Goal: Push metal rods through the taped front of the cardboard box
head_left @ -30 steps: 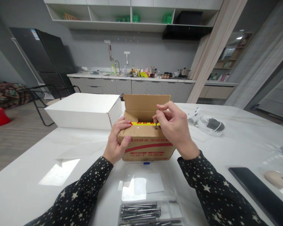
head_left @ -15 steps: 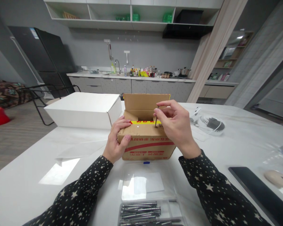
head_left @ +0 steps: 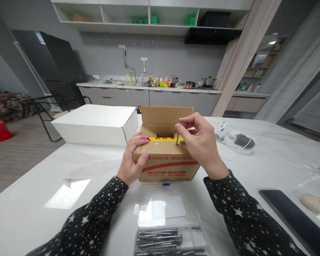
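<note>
On the white counter (head_left: 24, 202), left fingers (head_left: 138, 141) grip a box (head_left: 170, 170) while right fingers (head_left: 190, 120) now pinch a nail (head_left: 177, 138) higher, baring more of it.

The right hand (head_left: 204, 144) hides part of the cardboard box (head_left: 168, 168); the clear case (head_left: 198, 239) runs off the bottom edge.

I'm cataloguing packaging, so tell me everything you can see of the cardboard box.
The cardboard box is brown, with red print and a curved stripe on its front and a yellow-and-red strip along the near flap. It sits on the white table, partly open, rear flap raised. The left hand holds its left side; the right hand holds a nail, tip down at the near flap; whether it pierces is unclear.
</note>
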The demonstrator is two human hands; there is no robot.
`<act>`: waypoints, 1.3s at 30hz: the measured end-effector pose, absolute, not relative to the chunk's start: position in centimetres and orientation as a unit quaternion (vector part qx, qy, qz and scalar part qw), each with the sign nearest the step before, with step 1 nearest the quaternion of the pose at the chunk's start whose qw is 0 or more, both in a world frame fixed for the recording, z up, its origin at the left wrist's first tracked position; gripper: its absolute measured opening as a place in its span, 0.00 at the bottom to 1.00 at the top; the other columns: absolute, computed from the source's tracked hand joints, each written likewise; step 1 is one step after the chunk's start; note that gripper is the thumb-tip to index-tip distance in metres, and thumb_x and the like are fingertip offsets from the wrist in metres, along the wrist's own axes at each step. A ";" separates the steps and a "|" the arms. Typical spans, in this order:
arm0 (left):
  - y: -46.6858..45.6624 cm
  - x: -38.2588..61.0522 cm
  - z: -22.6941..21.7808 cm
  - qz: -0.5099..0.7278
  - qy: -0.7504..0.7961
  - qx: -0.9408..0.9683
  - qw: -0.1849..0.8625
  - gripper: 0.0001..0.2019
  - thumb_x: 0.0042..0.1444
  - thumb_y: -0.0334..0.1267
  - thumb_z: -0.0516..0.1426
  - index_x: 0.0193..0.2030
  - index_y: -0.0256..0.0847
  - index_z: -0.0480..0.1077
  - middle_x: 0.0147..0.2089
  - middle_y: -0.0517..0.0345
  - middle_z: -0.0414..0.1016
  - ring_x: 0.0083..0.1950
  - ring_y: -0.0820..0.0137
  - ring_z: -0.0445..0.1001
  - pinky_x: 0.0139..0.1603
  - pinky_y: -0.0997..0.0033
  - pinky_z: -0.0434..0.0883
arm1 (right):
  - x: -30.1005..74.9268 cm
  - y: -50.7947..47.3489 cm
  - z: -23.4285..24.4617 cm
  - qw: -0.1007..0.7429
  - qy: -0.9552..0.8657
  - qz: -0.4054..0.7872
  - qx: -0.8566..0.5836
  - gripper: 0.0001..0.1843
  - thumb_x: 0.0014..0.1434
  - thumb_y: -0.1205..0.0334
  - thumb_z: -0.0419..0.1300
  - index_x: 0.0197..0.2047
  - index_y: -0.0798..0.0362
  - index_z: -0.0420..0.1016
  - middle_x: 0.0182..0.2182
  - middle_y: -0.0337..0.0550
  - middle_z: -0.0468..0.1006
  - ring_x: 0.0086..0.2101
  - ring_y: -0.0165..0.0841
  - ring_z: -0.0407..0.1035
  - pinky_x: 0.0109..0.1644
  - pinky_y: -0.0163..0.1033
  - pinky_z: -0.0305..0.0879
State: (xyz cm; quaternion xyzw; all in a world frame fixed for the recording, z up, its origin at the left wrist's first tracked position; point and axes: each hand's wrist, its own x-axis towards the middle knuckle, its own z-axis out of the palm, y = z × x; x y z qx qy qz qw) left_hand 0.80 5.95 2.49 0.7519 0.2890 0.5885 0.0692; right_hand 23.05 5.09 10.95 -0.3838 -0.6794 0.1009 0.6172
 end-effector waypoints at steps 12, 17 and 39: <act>5.9 0.8 2.6 0.588 0.294 0.750 0.068 0.15 0.64 0.48 0.55 0.54 0.46 0.69 0.58 0.50 0.73 0.70 0.55 0.63 0.71 0.39 0.61 | 23.0 4.9 10.9 0.622 -0.675 0.115 -0.381 0.06 0.61 0.61 0.64 0.41 0.53 0.77 0.34 0.41 0.80 0.32 0.32 0.74 0.38 0.40 0.73; 5.9 0.8 2.6 0.589 0.294 0.750 0.065 0.15 0.64 0.47 0.55 0.54 0.46 0.70 0.58 0.50 0.73 0.70 0.55 0.63 0.70 0.38 0.61 | 23.0 4.8 10.9 0.616 -0.680 0.110 -0.382 0.07 0.61 0.62 0.62 0.42 0.52 0.78 0.33 0.42 0.81 0.33 0.34 0.76 0.40 0.43 0.74; 5.9 0.8 2.7 0.585 0.293 0.754 0.062 0.14 0.64 0.47 0.55 0.54 0.47 0.69 0.57 0.51 0.73 0.70 0.55 0.63 0.70 0.37 0.61 | 22.7 4.5 11.0 0.630 -0.666 0.054 -0.396 0.09 0.57 0.66 0.61 0.31 0.49 0.62 0.24 0.32 0.69 0.24 0.28 0.67 0.27 0.34 0.63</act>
